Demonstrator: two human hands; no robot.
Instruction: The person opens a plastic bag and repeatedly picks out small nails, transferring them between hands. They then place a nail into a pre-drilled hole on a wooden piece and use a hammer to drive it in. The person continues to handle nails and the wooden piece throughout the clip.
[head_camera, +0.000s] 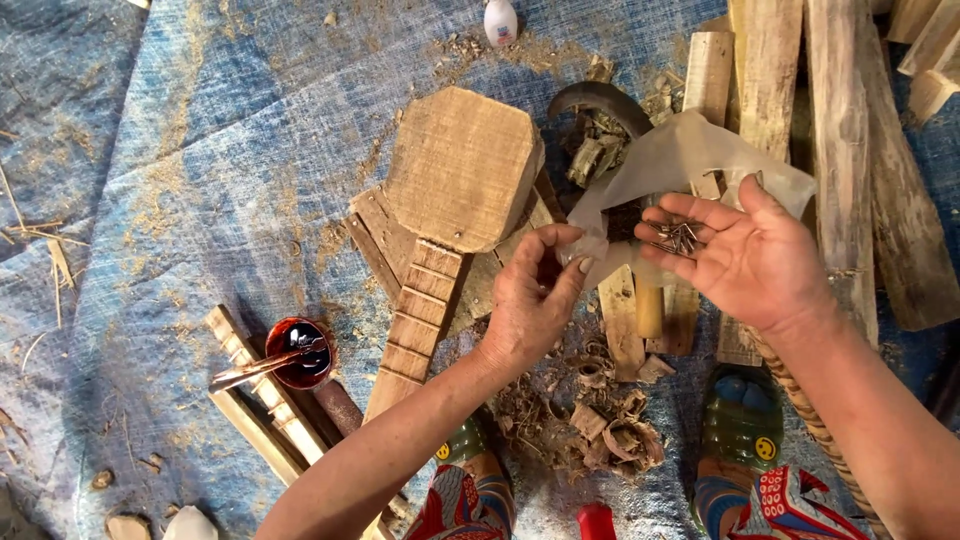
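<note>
head view: r hand (748, 262) open w/ nails (678, 237), l hand (533, 300) pinching plastic bag (672, 160) over wood block (462, 166).

Bare blue tarp (150, 150) lies open to the left, with room to pass. The middle is blocked by the octagonal wooden block (462, 165) on notched slats (420, 310). Planks (840, 150) crowd the right, curled shavings (600, 420) lie near the feet, and a cup of red liquid (298, 352) stands lower left.
</note>
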